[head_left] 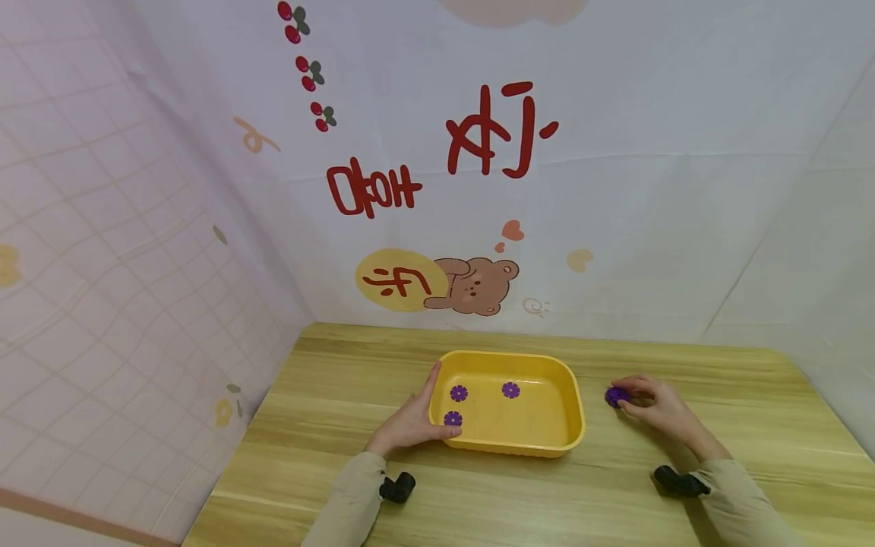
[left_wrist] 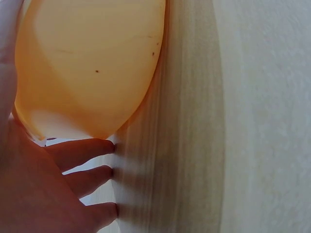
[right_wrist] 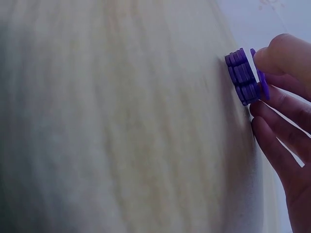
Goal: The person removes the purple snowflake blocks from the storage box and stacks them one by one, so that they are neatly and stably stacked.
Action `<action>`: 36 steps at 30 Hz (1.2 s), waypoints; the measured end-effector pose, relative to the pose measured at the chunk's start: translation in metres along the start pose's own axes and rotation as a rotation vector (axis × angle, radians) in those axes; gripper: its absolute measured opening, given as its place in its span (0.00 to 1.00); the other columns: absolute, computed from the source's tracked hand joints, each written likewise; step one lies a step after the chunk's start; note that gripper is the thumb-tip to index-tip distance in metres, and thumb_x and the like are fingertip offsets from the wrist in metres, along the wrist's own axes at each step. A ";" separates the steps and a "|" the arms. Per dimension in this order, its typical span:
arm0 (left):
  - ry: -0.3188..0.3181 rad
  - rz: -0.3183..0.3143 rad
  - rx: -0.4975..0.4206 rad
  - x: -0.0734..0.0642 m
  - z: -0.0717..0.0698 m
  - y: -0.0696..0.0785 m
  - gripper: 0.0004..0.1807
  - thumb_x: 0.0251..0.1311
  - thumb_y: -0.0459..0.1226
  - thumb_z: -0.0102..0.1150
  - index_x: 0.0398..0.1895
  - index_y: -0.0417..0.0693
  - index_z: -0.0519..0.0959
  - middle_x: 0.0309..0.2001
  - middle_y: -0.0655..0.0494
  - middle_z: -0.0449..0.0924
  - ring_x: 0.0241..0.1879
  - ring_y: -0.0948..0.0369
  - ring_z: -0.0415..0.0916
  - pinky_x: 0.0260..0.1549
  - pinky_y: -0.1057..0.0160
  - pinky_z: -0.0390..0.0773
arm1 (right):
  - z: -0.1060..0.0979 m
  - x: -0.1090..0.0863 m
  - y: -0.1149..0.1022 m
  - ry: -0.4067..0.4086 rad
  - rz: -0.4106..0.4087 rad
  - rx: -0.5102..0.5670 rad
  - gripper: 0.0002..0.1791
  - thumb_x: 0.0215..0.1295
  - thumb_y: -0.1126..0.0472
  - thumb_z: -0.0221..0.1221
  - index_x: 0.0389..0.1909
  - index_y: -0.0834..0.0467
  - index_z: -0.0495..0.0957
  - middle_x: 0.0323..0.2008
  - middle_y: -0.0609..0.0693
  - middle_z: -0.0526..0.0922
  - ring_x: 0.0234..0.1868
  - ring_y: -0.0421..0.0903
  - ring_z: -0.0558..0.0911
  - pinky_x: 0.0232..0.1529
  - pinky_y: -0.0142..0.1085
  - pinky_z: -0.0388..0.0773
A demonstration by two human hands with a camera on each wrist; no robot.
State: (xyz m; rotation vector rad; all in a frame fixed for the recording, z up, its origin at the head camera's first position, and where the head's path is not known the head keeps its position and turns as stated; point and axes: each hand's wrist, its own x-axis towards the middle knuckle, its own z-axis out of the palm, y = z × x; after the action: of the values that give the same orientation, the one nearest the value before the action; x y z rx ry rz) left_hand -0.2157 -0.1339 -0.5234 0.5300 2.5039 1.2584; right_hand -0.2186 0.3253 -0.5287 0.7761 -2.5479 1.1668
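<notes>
A yellow plastic basin [head_left: 513, 441] stands on the table with three purple snowflake discs lying in it, one of them this disc [head_left: 510, 390]. My left hand [head_left: 410, 425] holds the basin at its left end, thumb along the near rim and index finger along the left side. Its other fingers reach down to the tabletop in the left wrist view. To the right of the basin, my right hand [head_left: 659, 410] pinches a purple snowflake disc [right_wrist: 262, 82] between thumb and fingers. A small stack of similar discs [right_wrist: 241, 77] stands on the table right beside it, a narrow gap apart.
The wood-grain table [head_left: 492, 501] meets a printed white cloth backdrop [head_left: 649, 228] behind the basin, with more cloth at both sides. A black wrist mount [head_left: 398, 488] sits at the left cuff and another black mount [head_left: 680, 482] at the right.
</notes>
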 end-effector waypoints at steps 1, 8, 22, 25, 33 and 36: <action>0.000 0.000 -0.001 0.000 0.000 0.000 0.66 0.50 0.51 0.72 0.78 0.55 0.31 0.73 0.40 0.50 0.66 0.39 0.57 0.65 0.36 0.40 | 0.000 0.000 -0.001 -0.001 0.002 -0.005 0.18 0.47 0.82 0.66 0.42 0.76 0.79 0.40 0.69 0.80 0.38 0.51 0.83 0.40 0.26 0.78; -0.003 -0.006 0.006 -0.001 0.000 0.001 0.66 0.50 0.52 0.72 0.77 0.56 0.30 0.74 0.41 0.49 0.67 0.38 0.56 0.65 0.36 0.41 | 0.001 0.001 -0.005 -0.003 -0.001 -0.032 0.18 0.47 0.82 0.66 0.42 0.74 0.80 0.40 0.68 0.80 0.39 0.50 0.83 0.39 0.27 0.79; -0.002 -0.018 -0.010 -0.001 -0.001 0.002 0.66 0.50 0.50 0.73 0.77 0.58 0.30 0.74 0.41 0.47 0.68 0.36 0.52 0.65 0.35 0.39 | 0.002 0.000 0.000 0.002 -0.069 -0.027 0.19 0.45 0.83 0.66 0.42 0.73 0.80 0.39 0.66 0.80 0.41 0.46 0.82 0.42 0.24 0.77; -0.002 -0.014 -0.005 -0.002 -0.001 0.003 0.66 0.50 0.50 0.73 0.78 0.58 0.30 0.74 0.40 0.49 0.67 0.35 0.53 0.65 0.35 0.40 | 0.002 0.000 0.000 0.005 -0.076 -0.028 0.20 0.44 0.83 0.67 0.41 0.73 0.79 0.39 0.66 0.80 0.41 0.47 0.82 0.42 0.24 0.77; -0.002 -0.014 -0.003 -0.002 -0.001 0.003 0.66 0.49 0.51 0.73 0.78 0.57 0.30 0.73 0.39 0.51 0.66 0.32 0.53 0.64 0.34 0.42 | 0.004 0.000 0.004 0.012 -0.054 -0.029 0.21 0.44 0.82 0.67 0.43 0.73 0.78 0.40 0.66 0.80 0.38 0.53 0.83 0.40 0.27 0.78; 0.000 -0.014 -0.001 -0.002 -0.001 0.003 0.66 0.49 0.52 0.73 0.78 0.57 0.30 0.73 0.39 0.51 0.66 0.31 0.52 0.63 0.33 0.43 | 0.006 -0.001 0.014 0.016 -0.021 -0.018 0.22 0.45 0.82 0.67 0.45 0.73 0.77 0.40 0.66 0.81 0.37 0.53 0.83 0.40 0.30 0.80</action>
State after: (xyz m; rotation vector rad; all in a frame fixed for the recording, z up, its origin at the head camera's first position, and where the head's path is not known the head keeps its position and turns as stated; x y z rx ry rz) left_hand -0.2135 -0.1343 -0.5202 0.5112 2.5026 1.2545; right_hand -0.2254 0.3288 -0.5413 0.7845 -2.5268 1.1381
